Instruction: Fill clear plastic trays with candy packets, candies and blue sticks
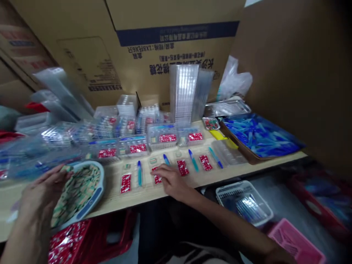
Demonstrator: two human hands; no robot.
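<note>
My left hand is at the rim of a blue-edged oval basin full of small green-and-beige packets, its fingertips pinching one packet. My right hand lies on the light wooden tabletop, with its fingers over a red printed card. Beside that card stand a blue-and-teal stick and another red card. More cards and sticks run along the table to the right. Transparent blister trays holding red cards stand behind them.
A tall stack of transparent trays rises before a large cardboard box. A brown tray of blue sticks stands at the right. Below the table are a white basket, a pink basket and a red stool.
</note>
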